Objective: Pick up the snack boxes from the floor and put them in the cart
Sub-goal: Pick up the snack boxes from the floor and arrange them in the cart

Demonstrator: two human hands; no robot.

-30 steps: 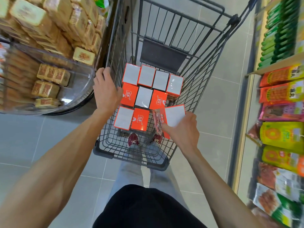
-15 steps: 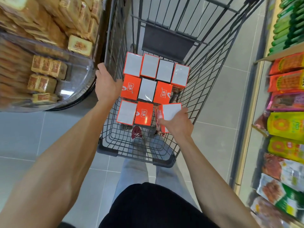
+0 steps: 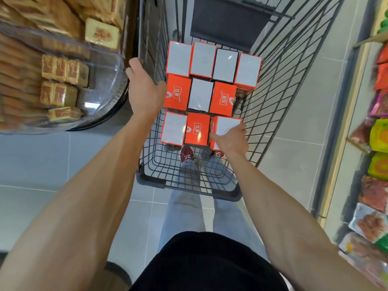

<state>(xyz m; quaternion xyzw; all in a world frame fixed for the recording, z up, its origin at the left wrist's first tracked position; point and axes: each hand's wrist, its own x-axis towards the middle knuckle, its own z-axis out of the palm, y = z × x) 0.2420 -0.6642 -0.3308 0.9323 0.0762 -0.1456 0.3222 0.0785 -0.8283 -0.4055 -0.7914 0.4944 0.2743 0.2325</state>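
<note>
Stands at the near end of the cart [image 3: 273, 106], looking straight down into the basket. Grips the cart's left top rim with left hand [image 3: 144, 91], fingers curled over the wire, thumb on the inner side toward the boxes. Clamps one snack box [image 3: 227, 126] in right hand [image 3: 230, 141], thumb on its left edge, fingers wrapped round its right edge, white face up. Holds it inside the basket at the right end of the near row, just beside an orange-faced box [image 3: 197, 130]. Cannot tell whether it touches the basket floor or hangs just above.

Counts nine more snack boxes [image 3: 200, 97] packed upright in the cart:
- four white faces across the far row
- orange, white, orange in the middle row
- white, then the orange-faced box, in the near row

Sees grey trouser legs [image 3: 184, 206] through the wire at the near end, and a dark seat flap [image 3: 228, 22] at the far end. Left of cart: clear round bin [image 3: 100, 85] of brown wrapped cakes. Right of cart: shelf [image 3: 378, 143] of coloured snack packets, blurred. Grey tile floor [image 3: 42, 160] all round
</note>
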